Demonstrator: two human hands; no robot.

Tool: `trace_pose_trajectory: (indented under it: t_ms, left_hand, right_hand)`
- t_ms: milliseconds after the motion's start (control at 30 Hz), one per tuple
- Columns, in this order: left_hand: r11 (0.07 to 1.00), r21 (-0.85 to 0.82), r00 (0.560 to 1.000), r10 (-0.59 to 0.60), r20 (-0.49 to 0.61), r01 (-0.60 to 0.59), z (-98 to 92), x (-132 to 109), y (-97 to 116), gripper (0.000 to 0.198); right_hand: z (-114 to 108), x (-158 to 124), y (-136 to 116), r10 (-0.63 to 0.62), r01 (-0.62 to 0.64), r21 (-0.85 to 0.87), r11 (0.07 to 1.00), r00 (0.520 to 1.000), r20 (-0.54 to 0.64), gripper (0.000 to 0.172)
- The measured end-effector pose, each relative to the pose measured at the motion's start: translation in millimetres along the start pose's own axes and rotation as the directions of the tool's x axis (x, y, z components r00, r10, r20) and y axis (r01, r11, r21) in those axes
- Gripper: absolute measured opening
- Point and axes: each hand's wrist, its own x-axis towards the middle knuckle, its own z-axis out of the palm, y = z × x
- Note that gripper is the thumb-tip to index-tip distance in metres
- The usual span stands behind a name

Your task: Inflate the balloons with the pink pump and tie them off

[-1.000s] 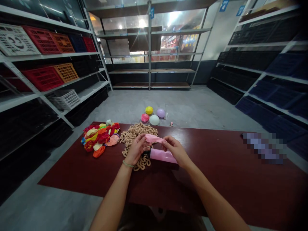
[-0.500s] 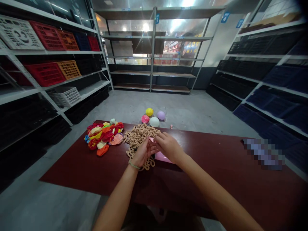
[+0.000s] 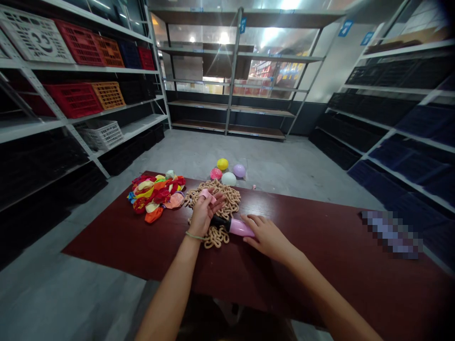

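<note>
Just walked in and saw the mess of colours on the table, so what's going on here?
A person stands at a dark red table. Their left hand holds a limp pink balloon over a heap of tan rings. Their right hand rests on a pink pump lying on the table. A pile of uninflated balloons sits to the left, and four inflated balloons lie on the floor beyond.

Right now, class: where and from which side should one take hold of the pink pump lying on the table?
Probably the pink barrel, from above, fingers across it. The pink pump lies flat, its black end pointing toward the left hand; the right hand already rests on the barrel's near end.
</note>
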Motion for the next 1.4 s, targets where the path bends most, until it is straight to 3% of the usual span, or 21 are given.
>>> trace_pose_trajectory:
  t_ms: [133,300,433,700,1400]
  left_hand:
    - [0.999,-0.020,0.999,0.039,-0.011,-0.039,-7.5,3.6,10.1,0.037]
    - [0.987,-0.073,0.985,0.134,-0.113,-0.142,-17.4,9.2,18.6,0.039]
    - [0.990,-0.092,0.987,0.091,-0.131,-0.103,-16.9,11.0,12.8,0.033]
    - [0.988,-0.155,0.988,0.002,-0.153,-0.026,-13.5,11.8,5.5,0.022]
    - [0.993,-0.013,0.985,0.111,-0.134,-0.114,-9.4,10.9,-2.8,0.030]
  right_hand:
    - [12.9,-15.4,9.0,0.065,-0.062,-0.028,0.998,0.992,0.104,0.065]
    - [3.7,-36.6,19.7,0.106,-0.106,0.012,0.994,0.994,-0.006,0.068]
    - [-3.8,-45.7,11.7,0.114,-0.109,0.066,0.992,0.991,-0.076,0.072]
    - [4.5,-38.3,-8.8,0.119,-0.116,0.035,0.993,0.986,-0.116,0.073]
    - [5.8,-28.8,-21.1,0.133,-0.126,0.061,0.990,0.984,-0.118,0.073]
